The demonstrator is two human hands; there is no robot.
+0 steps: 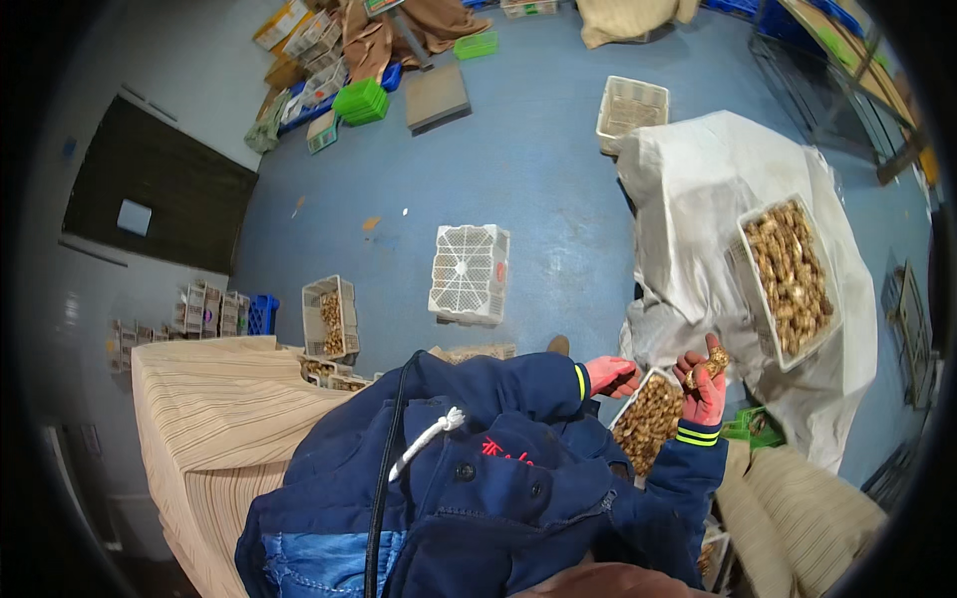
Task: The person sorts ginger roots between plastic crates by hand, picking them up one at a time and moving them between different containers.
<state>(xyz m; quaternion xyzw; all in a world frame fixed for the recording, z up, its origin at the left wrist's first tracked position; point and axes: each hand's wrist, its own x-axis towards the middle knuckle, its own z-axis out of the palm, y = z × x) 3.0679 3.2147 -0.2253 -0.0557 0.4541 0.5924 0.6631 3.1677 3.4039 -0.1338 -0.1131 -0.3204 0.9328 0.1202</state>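
Note:
My right hand (703, 389) is raised beside the small white crate at the lower right, fingers wrapped round a lumpy beige-brown piece of produce (711, 362), perhaps a mushroom. My left hand (610, 375) is curled at that crate's upper left corner; whether it holds anything I cannot make out. The crate holds many small brown knobbly pieces (648, 424). Above and right of my hands, a larger white crate (748, 259) full of similar, longer-looking brown pieces (788, 274) rests on a white sheet (688, 179).
An upturned white crate (469, 274) and a crate of produce (329, 319) lie on the blue floor. A striped cloth (199, 409) covers something at left, striped cushions (807, 508) lie at lower right. Green crates (361, 100), a platform scale (436, 95) and a metal-framed table (857, 70) stand farther off.

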